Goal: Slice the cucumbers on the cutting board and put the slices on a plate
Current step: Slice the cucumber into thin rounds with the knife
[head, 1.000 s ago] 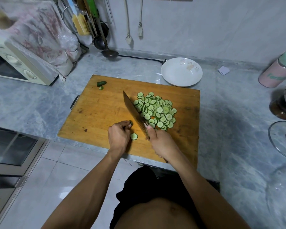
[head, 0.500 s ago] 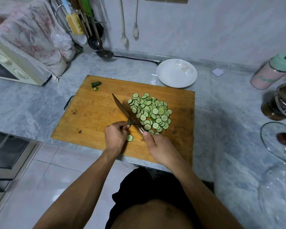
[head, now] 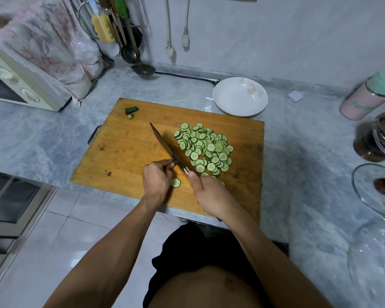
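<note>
A wooden cutting board lies on the grey marble counter. A heap of thin cucumber slices covers its right half. My right hand grips the handle of a long knife, whose blade points away to the upper left. My left hand has curled fingers, and its tips pinch a small cucumber stub against the blade; the stub is almost hidden. One loose slice lies just under that hand. A cut-off cucumber end sits at the board's far left corner. The white plate stands beyond the board's far right corner, holding nothing.
A toaster oven under a cloth stands at the left. Ladles hang at the back. At the right are a pink and green flask, a dark jar and a glass lid. The counter edge runs just below the board.
The knife blade has turned from showing its flat face to nearly edge-on beside the left fingertips. Both hands stay at the same spot on the board's near edge.
</note>
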A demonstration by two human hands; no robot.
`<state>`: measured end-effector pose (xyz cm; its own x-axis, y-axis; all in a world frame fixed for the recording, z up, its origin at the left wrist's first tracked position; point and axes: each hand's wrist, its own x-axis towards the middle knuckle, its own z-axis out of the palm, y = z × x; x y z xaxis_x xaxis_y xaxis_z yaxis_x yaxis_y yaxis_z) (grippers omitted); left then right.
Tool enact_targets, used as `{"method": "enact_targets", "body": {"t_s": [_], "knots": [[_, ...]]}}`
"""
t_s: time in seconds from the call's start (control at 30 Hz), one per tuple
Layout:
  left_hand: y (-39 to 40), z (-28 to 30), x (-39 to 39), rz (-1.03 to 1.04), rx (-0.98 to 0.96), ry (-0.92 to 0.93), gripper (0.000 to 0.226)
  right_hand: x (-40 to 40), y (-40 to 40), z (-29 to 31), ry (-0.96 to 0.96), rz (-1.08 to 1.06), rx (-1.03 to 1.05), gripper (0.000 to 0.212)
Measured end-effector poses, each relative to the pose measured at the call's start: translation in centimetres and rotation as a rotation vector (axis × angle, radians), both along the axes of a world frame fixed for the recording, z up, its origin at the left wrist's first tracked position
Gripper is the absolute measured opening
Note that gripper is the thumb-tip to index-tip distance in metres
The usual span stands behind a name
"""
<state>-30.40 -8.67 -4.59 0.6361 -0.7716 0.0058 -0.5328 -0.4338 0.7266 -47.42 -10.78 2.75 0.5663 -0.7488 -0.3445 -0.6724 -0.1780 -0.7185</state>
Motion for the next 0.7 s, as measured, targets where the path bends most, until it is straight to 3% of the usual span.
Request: {"method": "enact_targets", "body": {"t_s": [0.57,0.7], "knots": [[0.4,0.7,0.4,-0.104,0.058,-0.09,0.026,1.1,-1.2,-0.4,-0.004,-0.124,0.118,0.065],[0.6,1.0,0.7,-0.05,0.055,-0.035,0.018,-0.4,-1.4,-0.4,-0.026,-0.141,0.172,0.065]]}}
